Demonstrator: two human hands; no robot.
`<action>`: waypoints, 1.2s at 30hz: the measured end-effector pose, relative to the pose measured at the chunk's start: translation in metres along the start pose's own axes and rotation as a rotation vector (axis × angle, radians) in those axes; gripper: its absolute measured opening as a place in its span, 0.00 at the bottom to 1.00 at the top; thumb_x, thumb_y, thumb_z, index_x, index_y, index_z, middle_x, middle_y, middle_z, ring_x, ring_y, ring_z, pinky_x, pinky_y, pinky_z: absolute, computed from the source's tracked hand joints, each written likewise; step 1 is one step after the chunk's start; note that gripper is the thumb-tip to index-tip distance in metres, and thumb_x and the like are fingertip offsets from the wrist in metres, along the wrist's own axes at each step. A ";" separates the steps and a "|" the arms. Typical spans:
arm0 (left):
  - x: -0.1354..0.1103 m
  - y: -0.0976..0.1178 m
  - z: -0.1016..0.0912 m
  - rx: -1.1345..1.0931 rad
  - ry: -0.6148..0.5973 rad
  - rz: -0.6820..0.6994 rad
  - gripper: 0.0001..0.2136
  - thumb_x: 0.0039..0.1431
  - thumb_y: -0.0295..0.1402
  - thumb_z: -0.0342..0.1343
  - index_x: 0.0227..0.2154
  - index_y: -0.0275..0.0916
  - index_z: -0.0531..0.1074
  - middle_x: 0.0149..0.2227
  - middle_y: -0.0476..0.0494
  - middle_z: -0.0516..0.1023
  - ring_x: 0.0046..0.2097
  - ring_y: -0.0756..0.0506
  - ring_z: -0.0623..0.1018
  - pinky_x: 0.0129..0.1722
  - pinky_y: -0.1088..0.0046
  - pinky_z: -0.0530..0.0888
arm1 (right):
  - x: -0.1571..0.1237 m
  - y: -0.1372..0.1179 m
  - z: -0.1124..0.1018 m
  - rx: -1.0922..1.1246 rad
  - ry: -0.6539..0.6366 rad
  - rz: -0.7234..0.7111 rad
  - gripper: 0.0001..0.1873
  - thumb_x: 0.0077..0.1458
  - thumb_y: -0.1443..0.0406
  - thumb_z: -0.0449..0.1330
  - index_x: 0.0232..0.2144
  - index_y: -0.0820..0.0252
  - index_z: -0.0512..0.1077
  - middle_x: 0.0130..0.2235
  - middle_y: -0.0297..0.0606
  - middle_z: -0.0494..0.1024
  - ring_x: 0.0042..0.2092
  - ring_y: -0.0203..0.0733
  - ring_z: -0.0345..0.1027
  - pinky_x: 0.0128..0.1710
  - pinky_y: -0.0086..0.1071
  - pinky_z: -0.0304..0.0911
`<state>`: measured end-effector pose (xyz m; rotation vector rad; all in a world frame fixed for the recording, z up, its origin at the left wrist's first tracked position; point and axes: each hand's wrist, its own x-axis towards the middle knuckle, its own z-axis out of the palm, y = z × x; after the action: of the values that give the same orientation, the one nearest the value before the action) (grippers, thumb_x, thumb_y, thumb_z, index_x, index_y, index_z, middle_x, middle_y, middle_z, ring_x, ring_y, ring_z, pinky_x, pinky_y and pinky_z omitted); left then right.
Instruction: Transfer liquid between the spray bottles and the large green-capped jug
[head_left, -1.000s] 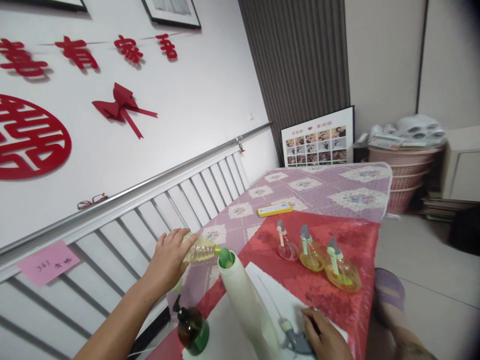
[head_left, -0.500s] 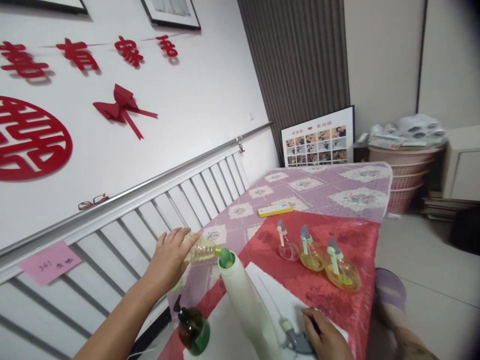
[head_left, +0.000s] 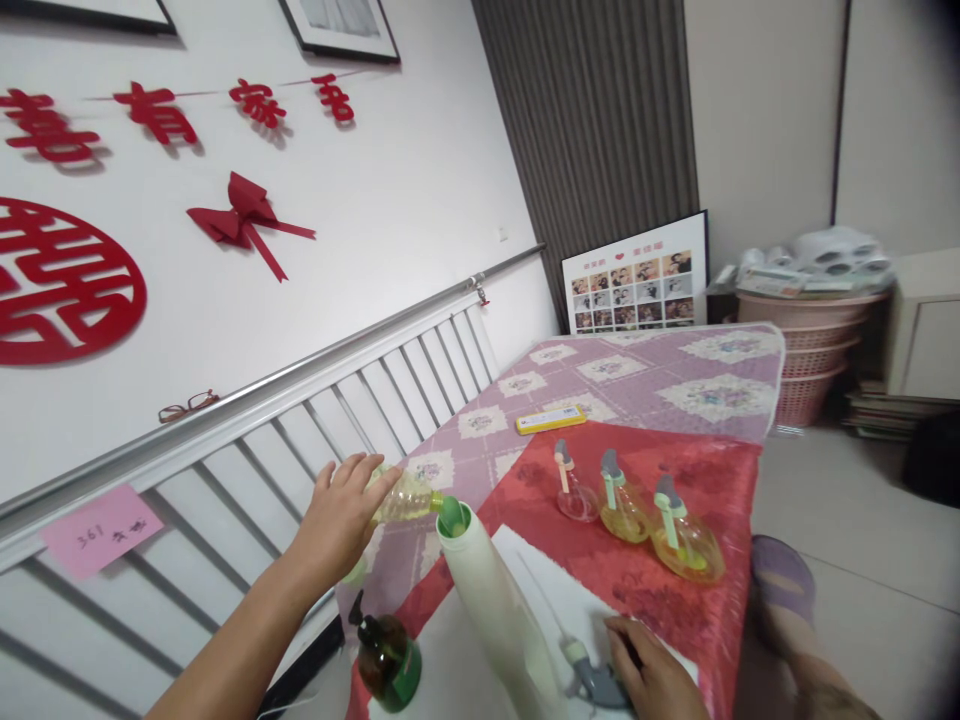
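My left hand [head_left: 347, 510] is wrapped round a clear plastic bottle [head_left: 405, 497] of yellow liquid, tipped sideways. The bottle's mouth meets a green funnel [head_left: 452, 517] set in the top of a tall pale green spray bottle [head_left: 491, 610], which leans a little. On the white paper at its right lies a grey spray head [head_left: 592, 680] with a thin tube. My right hand [head_left: 652, 668] rests beside the spray head, fingers curled; whether it grips the spray head is hidden. A brown pump bottle [head_left: 388, 665] with a green label stands left of the pale bottle.
Three small spray bottles stand on the red cloth [head_left: 540, 470]: a pinkish one [head_left: 577, 500], and two with yellow liquid, a middle one [head_left: 624, 518] and a right one [head_left: 688, 555]. Behind them lies a yellow-edged box [head_left: 550, 419]. A white railing [head_left: 315, 430] borders the table's left side.
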<state>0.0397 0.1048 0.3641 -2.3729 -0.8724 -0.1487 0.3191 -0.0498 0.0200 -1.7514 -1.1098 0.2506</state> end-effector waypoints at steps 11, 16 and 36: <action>0.007 0.000 -0.006 0.134 0.019 0.067 0.32 0.51 0.18 0.49 0.58 0.51 0.57 0.60 0.40 0.64 0.60 0.34 0.62 0.55 0.43 0.59 | 0.001 0.002 0.002 0.003 0.048 -0.033 0.13 0.52 0.55 0.54 0.33 0.54 0.74 0.35 0.38 0.82 0.37 0.45 0.77 0.39 0.32 0.71; 0.011 0.004 -0.016 0.191 0.020 0.113 0.35 0.48 0.13 0.45 0.58 0.50 0.57 0.60 0.41 0.64 0.60 0.34 0.62 0.55 0.43 0.59 | 0.000 0.003 0.002 0.004 0.039 -0.028 0.13 0.53 0.55 0.54 0.33 0.54 0.74 0.35 0.38 0.82 0.37 0.45 0.77 0.39 0.33 0.71; 0.013 0.014 -0.028 0.204 0.030 0.158 0.30 0.53 0.17 0.46 0.57 0.50 0.58 0.61 0.38 0.62 0.61 0.32 0.61 0.56 0.40 0.56 | -0.001 0.006 0.002 -0.024 0.026 -0.032 0.14 0.54 0.55 0.53 0.34 0.56 0.74 0.36 0.40 0.82 0.39 0.45 0.76 0.40 0.33 0.70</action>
<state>0.0611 0.0877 0.3838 -2.2316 -0.6500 -0.0296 0.3202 -0.0499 0.0140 -1.7524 -1.1253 0.1956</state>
